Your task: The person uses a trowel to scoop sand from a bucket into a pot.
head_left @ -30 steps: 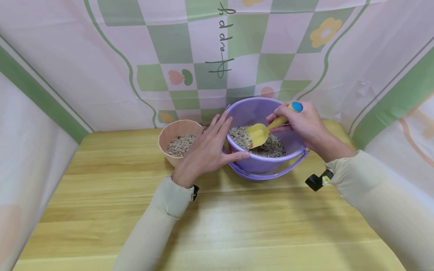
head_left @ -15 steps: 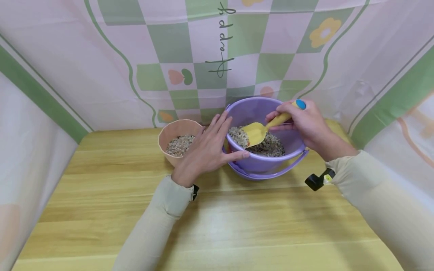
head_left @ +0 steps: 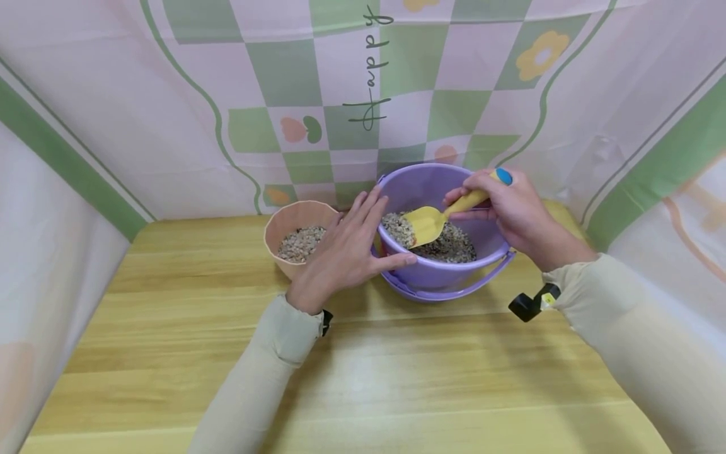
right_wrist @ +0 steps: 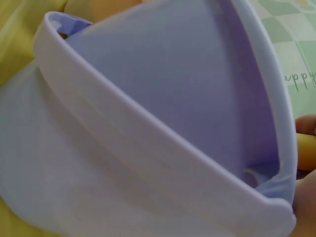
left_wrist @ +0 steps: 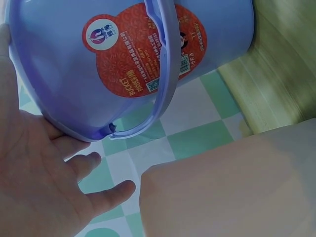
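A purple bucket [head_left: 448,275] holding pebble-like grains [head_left: 452,244] stands at the back of the table. With straight fingers, my left hand [head_left: 347,252] rests along its left rim, the thumb laid over the front edge; the left wrist view also shows these fingers [left_wrist: 74,148] spread. My right hand [head_left: 518,211] grips the handle of a yellow scoop [head_left: 429,222] inside the bucket. Grains lie heaped at the left end of the scoop's blade. Partly behind my left hand is a peach-coloured bowl [head_left: 282,228] with similar grains in it. Only part of my right hand [right_wrist: 306,197] shows in the right wrist view.
The wooden table [head_left: 363,372] stretches in front of both containers. A patterned cloth [head_left: 283,69] hangs close behind them and at both sides. The bucket's handle [head_left: 454,293] hangs down in front. A black wrist device [head_left: 527,307] is strapped to my right wrist.
The scoop has shifted slightly left in the bucket, its blade nearer the left wall, and has barely moved in the last half second. My left hand stays in place.
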Tool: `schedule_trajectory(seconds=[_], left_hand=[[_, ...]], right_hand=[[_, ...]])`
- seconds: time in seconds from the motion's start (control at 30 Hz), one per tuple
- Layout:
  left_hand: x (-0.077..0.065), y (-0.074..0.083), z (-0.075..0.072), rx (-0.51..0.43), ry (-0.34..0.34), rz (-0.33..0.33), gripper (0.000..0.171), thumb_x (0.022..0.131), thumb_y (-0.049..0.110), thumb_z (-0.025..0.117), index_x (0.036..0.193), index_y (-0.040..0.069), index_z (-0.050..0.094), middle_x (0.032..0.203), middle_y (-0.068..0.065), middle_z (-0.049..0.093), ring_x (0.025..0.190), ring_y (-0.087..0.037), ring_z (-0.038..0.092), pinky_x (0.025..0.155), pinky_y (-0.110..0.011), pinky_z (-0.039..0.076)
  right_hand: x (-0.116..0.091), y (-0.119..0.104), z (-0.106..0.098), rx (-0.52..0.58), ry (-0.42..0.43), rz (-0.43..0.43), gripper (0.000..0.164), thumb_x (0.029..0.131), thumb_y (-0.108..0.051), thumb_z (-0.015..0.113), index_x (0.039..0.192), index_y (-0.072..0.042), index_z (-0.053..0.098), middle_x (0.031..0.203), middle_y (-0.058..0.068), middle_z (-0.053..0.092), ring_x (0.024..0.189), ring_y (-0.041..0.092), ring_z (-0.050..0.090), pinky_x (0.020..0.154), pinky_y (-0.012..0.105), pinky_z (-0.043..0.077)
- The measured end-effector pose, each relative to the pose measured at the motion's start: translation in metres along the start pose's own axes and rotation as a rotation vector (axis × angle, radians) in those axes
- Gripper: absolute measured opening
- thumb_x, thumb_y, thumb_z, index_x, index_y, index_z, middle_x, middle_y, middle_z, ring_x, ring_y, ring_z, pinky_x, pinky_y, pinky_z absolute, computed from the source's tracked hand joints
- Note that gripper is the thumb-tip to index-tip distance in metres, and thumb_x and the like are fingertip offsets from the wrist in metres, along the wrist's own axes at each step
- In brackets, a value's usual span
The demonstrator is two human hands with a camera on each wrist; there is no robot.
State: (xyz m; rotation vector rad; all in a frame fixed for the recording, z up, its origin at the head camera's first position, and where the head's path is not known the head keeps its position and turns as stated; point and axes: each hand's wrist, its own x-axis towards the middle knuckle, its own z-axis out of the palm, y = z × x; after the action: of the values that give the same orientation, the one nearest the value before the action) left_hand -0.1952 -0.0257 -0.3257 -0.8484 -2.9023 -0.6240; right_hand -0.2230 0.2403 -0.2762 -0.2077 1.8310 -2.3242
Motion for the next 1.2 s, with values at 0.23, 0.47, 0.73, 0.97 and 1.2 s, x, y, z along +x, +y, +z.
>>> schedule_trajectory(seconds=[0.23, 0.47, 0.73, 0.97, 1.2], left_hand=[[-0.0001, -0.0002, 0.0004, -0.013, 0.002, 0.002, 0.111, 0.082, 0.085, 0.044, 0.16, 0.011, 0.018, 0.167, 0.0, -0.001, 0.152, -0.022, 0.004, 0.115, -0.059, 0.024], [-0.0006, -0.0003, 0.0003, -0.017, -0.001, 0.002, 0.111, 0.082, 0.085, 0.044, 0.16, 0.01, 0.019, 0.168, -0.002, 0.0, 0.152, -0.025, 0.006, 0.115, -0.06, 0.024], [0.0002, -0.0004, 0.0005, -0.018, -0.006, -0.007, 0.111, 0.082, 0.085, 0.045, 0.16, 0.011, 0.018, 0.167, 0.001, -0.001, 0.153, -0.022, 0.004, 0.115, -0.06, 0.023], [-0.0004, -0.0004, 0.0002, -0.015, -0.011, -0.006, 0.11, 0.083, 0.084, 0.045, 0.16, 0.011, 0.018, 0.168, -0.001, 0.0, 0.152, -0.025, 0.005, 0.115, -0.06, 0.023], [0.001, -0.0005, 0.0001, -0.027, -0.007, -0.006, 0.112, 0.082, 0.085, 0.044, 0.161, 0.011, 0.016, 0.168, 0.0, -0.001, 0.152, -0.024, 0.004, 0.115, -0.06, 0.022]], right_hand=[[-0.0006, 0.0006, -0.0012, 0.034, -0.004, 0.004, 0.021, 0.098, 0.003, 0.053, 0.081, 0.009, 0.063, 0.086, 0.028, 0.071, 0.082, 0.038, 0.073, 0.074, 0.045, 0.058], [-0.0007, 0.0023, -0.0036, 0.092, -0.045, -0.001, 0.023, 0.099, 0.004, 0.051, 0.08, 0.01, 0.063, 0.088, 0.029, 0.071, 0.086, 0.04, 0.073, 0.077, 0.048, 0.056], [-0.0003, 0.0014, -0.0054, 0.163, -0.084, 0.008, 0.025, 0.1, 0.003, 0.049, 0.083, 0.013, 0.065, 0.09, 0.03, 0.071, 0.088, 0.042, 0.072, 0.078, 0.048, 0.056], [-0.0004, 0.0009, -0.005, 0.182, -0.084, 0.03, 0.026, 0.101, 0.002, 0.049, 0.084, 0.013, 0.065, 0.091, 0.031, 0.07, 0.088, 0.043, 0.071, 0.079, 0.047, 0.056], [0.0006, 0.0007, -0.007, 0.199, -0.102, 0.018, 0.027, 0.101, 0.002, 0.046, 0.085, 0.013, 0.065, 0.092, 0.031, 0.07, 0.089, 0.043, 0.071, 0.079, 0.048, 0.056]])
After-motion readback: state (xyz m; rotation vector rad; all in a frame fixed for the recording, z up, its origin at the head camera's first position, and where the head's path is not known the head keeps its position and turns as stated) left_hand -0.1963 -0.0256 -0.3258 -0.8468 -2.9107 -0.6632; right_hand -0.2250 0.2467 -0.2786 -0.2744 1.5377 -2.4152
